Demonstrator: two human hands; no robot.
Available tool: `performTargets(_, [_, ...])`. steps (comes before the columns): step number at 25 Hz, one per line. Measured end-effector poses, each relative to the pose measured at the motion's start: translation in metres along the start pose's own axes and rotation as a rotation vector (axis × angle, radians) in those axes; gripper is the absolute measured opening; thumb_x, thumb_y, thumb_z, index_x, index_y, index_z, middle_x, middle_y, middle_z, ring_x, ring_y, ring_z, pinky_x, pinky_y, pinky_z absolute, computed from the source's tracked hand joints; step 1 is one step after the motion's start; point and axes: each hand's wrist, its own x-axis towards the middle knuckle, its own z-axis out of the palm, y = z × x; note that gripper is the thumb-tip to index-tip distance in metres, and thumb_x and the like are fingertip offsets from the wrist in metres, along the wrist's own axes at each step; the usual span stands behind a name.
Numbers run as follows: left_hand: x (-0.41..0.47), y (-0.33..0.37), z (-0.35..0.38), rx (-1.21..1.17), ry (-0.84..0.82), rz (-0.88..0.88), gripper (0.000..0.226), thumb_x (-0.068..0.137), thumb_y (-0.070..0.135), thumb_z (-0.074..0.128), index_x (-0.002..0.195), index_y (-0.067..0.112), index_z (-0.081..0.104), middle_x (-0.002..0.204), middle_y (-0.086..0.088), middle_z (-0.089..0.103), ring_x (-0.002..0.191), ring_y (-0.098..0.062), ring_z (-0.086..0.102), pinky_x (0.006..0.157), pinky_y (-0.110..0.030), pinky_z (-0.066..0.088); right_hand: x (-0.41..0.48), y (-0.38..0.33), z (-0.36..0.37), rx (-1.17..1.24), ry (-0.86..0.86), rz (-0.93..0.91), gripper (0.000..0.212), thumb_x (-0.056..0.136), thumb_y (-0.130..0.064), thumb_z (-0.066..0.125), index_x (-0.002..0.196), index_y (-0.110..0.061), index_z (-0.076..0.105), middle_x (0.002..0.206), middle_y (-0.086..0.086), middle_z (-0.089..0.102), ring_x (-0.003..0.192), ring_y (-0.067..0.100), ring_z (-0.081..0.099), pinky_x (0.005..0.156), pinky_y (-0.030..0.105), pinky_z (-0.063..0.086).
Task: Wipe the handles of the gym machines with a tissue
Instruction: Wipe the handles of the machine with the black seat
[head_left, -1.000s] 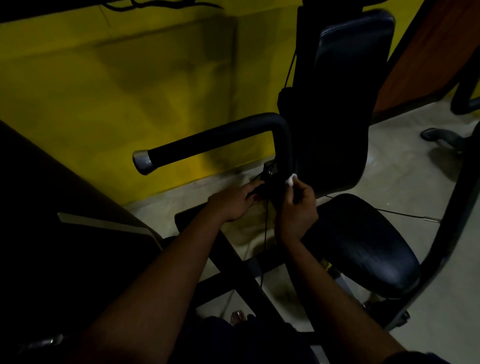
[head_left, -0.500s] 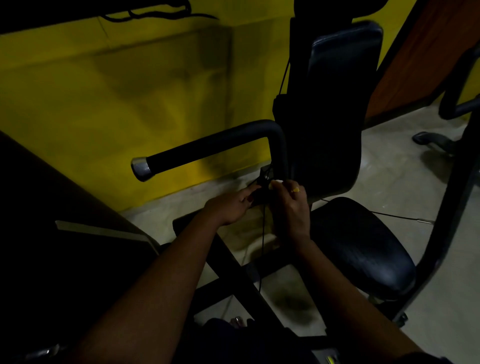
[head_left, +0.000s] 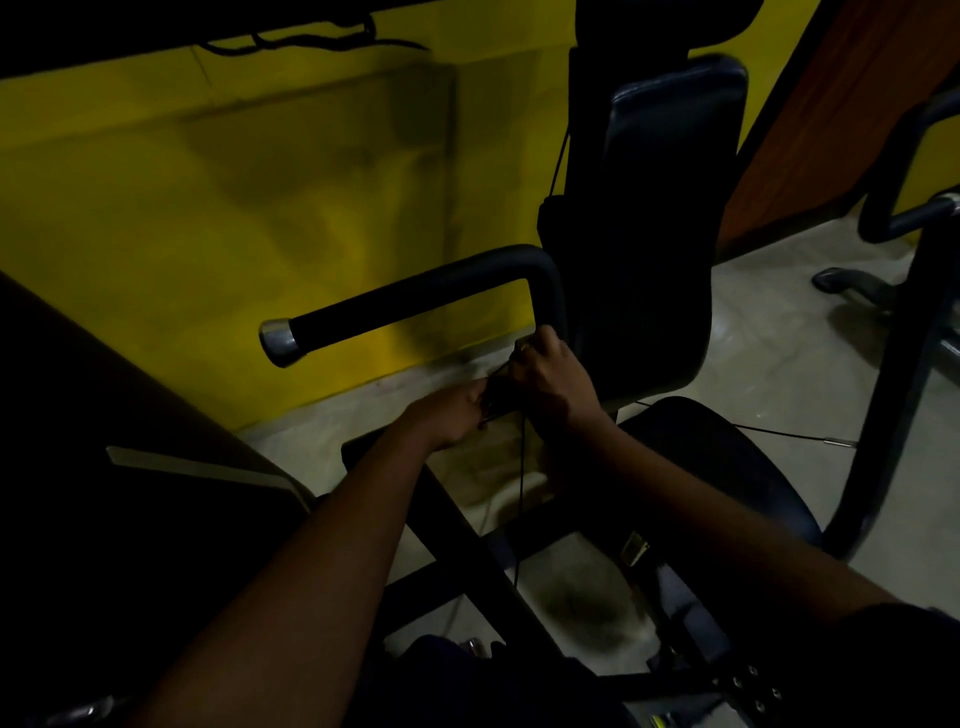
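Observation:
The machine's black padded handle (head_left: 415, 301) sticks out to the left with a silver end cap, then bends down into an upright tube. My right hand (head_left: 550, 379) curls its fingers around that upright tube just below the bend. No tissue shows; it lies hidden under those fingers. My left hand (head_left: 452, 410) is lower and to the left, gripping a small dark bracket (head_left: 496, 397) at the foot of the tube. The two hands almost touch.
The machine's black back pad (head_left: 670, 208) and seat (head_left: 727, 467) stand right of my hands. A thin cable (head_left: 521, 493) hangs below the bracket. The yellow wall (head_left: 208, 208) is behind. Another machine's handle (head_left: 914, 213) and frame stand at far right.
My right hand turned over and closed on the upright tube, so the white tissue seen at its fingertips is now covered. My left hand slid slightly lower on the bracket.

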Motion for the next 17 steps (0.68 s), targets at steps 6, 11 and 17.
performTargets(6, [-0.005, 0.002, -0.001, -0.045, 0.017, 0.002, 0.045, 0.104, 0.025, 0.036, 0.148, 0.033, 0.033, 0.14, -0.006, 0.053, 0.117, -0.027, 0.055, 0.094, -0.04, 0.049, -0.007, -0.008, 0.004, -0.012, -0.159, 0.061, 0.034, 0.087, -0.01, 0.034, 0.104, -0.006, 0.063, 0.099, 0.011, 0.063, 0.089, 0.03, 0.057, 0.077, 0.034, 0.04])
performTargets(11, [-0.007, 0.003, -0.004, -0.053, 0.014, 0.02, 0.044, 0.105, 0.026, 0.035, 0.149, 0.031, 0.033, 0.144, -0.005, 0.048, 0.118, -0.028, 0.055, 0.095, -0.043, 0.05, -0.025, 0.054, -0.012, 0.025, 0.358, -0.284, 0.033, 0.083, -0.016, 0.053, 0.113, -0.003, 0.051, 0.096, 0.018, 0.069, 0.091, 0.03, 0.046, 0.061, 0.034, 0.055])
performTargets(17, [-0.005, 0.006, -0.005, -0.148, -0.005, 0.0, 0.044, 0.106, 0.023, 0.034, 0.149, 0.032, 0.032, 0.148, -0.006, 0.044, 0.123, -0.026, 0.052, 0.081, -0.03, 0.048, -0.04, 0.019, 0.027, 0.266, 0.486, 0.219, 0.065, 0.067, 0.0, 0.085, 0.12, -0.01, 0.048, 0.127, 0.01, 0.041, 0.116, 0.036, 0.038, 0.089, 0.045, 0.049])
